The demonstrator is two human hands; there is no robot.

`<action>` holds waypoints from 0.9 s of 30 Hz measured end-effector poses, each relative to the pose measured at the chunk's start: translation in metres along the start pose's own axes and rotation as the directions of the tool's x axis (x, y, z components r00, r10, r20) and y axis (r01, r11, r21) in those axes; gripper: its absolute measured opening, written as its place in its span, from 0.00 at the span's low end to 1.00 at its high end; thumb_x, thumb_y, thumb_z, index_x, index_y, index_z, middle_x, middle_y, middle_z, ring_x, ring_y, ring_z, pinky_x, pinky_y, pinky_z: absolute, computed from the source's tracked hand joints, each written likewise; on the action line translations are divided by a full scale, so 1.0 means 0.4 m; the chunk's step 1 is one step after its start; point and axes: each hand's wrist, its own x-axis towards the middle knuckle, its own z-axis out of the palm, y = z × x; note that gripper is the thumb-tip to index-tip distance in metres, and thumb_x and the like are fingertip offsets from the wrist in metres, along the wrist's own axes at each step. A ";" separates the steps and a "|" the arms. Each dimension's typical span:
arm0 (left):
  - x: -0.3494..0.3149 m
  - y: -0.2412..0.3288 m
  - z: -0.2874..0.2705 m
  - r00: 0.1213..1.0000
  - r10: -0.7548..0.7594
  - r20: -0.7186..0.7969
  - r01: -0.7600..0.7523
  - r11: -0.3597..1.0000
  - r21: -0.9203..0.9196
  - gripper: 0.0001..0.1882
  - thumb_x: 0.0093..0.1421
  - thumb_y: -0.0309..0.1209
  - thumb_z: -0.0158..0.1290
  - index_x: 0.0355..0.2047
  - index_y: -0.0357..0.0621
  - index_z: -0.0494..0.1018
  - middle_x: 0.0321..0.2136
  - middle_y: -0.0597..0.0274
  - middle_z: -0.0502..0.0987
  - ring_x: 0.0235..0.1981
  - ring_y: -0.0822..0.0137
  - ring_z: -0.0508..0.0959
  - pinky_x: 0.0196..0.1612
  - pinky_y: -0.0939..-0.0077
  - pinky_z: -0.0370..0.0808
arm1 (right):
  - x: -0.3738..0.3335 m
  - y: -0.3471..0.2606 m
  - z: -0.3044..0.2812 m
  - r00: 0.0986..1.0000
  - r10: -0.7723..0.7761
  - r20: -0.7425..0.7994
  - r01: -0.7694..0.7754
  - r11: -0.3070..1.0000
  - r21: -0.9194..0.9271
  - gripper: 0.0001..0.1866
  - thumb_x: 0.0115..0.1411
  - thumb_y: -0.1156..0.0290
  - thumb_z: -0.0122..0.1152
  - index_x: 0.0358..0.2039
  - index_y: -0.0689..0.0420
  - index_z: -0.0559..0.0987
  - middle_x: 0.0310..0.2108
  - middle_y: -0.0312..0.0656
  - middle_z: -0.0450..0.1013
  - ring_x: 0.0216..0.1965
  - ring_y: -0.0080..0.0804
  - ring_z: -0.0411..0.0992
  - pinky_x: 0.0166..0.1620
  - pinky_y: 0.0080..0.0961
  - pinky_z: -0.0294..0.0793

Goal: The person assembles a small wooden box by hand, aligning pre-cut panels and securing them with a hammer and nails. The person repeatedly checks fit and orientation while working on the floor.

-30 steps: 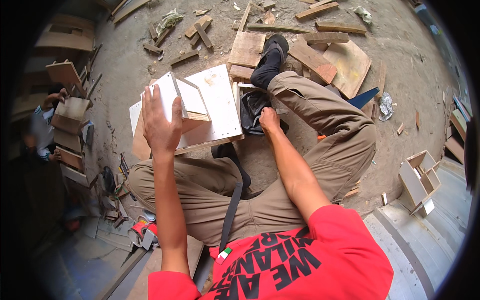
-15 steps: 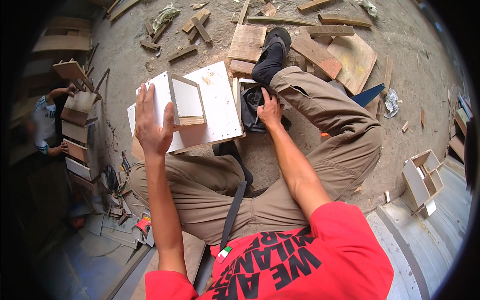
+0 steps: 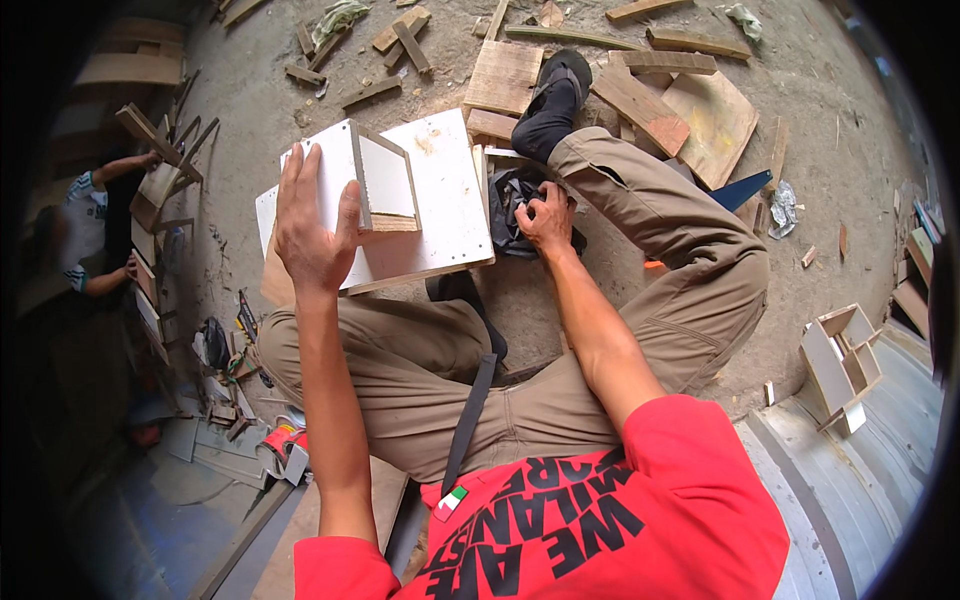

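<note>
My left hand point(image 3: 316, 225) lies flat on the upright white panel of a small wooden box frame point(image 3: 388, 180), fingers stretched and thumb out along its edge. This frame stands on a wide white board point(image 3: 440, 215) with screw or nail holes near its edges. My right hand point(image 3: 547, 217) is closed, its fingers curled over a crumpled black plastic bag point(image 3: 510, 215) between the board and my outstretched leg. What the right fingertips hold, if anything, is hidden.
Wood scraps point(image 3: 408, 45) and planks point(image 3: 640, 105) litter the ground ahead. A blue handsaw point(image 3: 738, 190) lies right of my leg. At right sits a small compartmented wooden box point(image 3: 840, 362) on metal sheeting point(image 3: 830, 480). Another person point(image 3: 88, 230) handles wooden pieces at far left.
My right hand's fingers have curled in from a reaching pose over the black bag. My left hand stays on the white panel. The view has shifted slightly.
</note>
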 end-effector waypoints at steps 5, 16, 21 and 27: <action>0.007 0.012 0.005 1.000 -0.011 0.023 0.012 1.000 -0.023 0.34 0.64 0.54 0.47 0.62 0.46 0.67 0.64 0.48 0.65 0.66 0.50 0.63 0.67 0.57 0.59 | 0.013 0.021 0.077 0.993 0.109 0.054 -0.121 0.932 0.340 0.12 0.60 0.67 0.56 0.30 0.63 0.80 0.28 0.50 0.75 0.32 0.56 0.74 0.39 0.45 0.73; 0.004 0.008 0.004 1.000 -0.010 0.019 0.011 1.000 -0.027 0.33 0.63 0.52 0.49 0.62 0.44 0.68 0.63 0.48 0.66 0.66 0.49 0.64 0.67 0.57 0.60 | 0.052 0.037 0.096 0.936 0.251 0.246 -0.291 0.946 0.144 0.13 0.57 0.70 0.60 0.43 0.57 0.80 0.42 0.60 0.74 0.45 0.59 0.74 0.48 0.46 0.74; 0.013 0.019 0.003 1.000 -0.013 0.025 0.014 0.999 -0.042 0.33 0.63 0.53 0.48 0.62 0.44 0.68 0.64 0.47 0.65 0.66 0.49 0.63 0.67 0.57 0.59 | 0.056 0.073 0.106 0.945 0.221 0.241 -0.261 0.954 0.148 0.18 0.53 0.64 0.66 0.44 0.57 0.80 0.40 0.58 0.74 0.45 0.58 0.74 0.48 0.45 0.75; 0.005 0.010 0.001 0.999 -0.027 0.022 0.028 0.999 -0.038 0.33 0.63 0.53 0.49 0.61 0.44 0.68 0.63 0.47 0.66 0.66 0.49 0.63 0.67 0.57 0.59 | 0.058 0.113 0.097 0.856 0.114 0.505 -0.260 0.939 0.227 0.16 0.48 0.62 0.70 0.34 0.60 0.83 0.32 0.55 0.76 0.40 0.50 0.76 0.44 0.41 0.75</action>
